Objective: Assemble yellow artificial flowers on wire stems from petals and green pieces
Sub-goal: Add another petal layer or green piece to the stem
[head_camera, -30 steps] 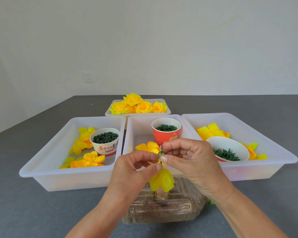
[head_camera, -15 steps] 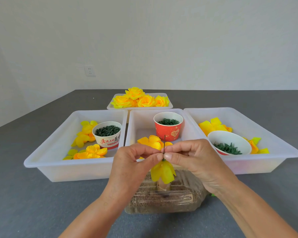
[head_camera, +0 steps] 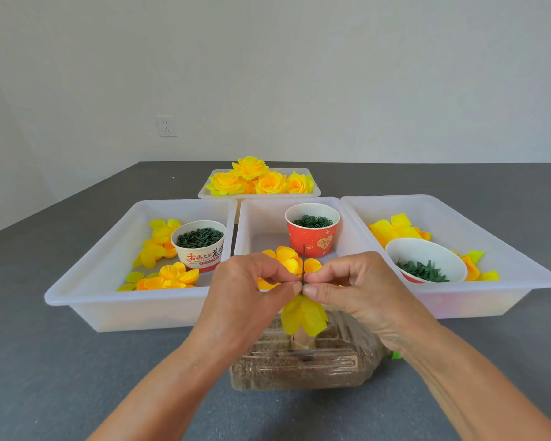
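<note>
White paper cup (head_camera: 200, 246): in the left tray, red Chinese writing, not clear enough to read.
Left hand (head_camera: 245, 300): fingertips pinch the thin dark wire stem (head_camera: 304, 262).
Right hand (head_camera: 360, 294): pinches the same stem.
Yellow cloth petals (head_camera: 303, 315): on the stem, under the fingers, at the bench's near edge.

You face a plain pale wall (head_camera: 299, 74) that fills the upper half of the frame, evenly lit with soft light and no hard shadows. A white power socket (head_camera: 166, 126) sits on it at left of centre, a little above the counter's far edge. The dark grey counter (head_camera: 45, 361) spreads across the lower half, matte and speckled, its left edge running diagonally up toward the wall.
</note>
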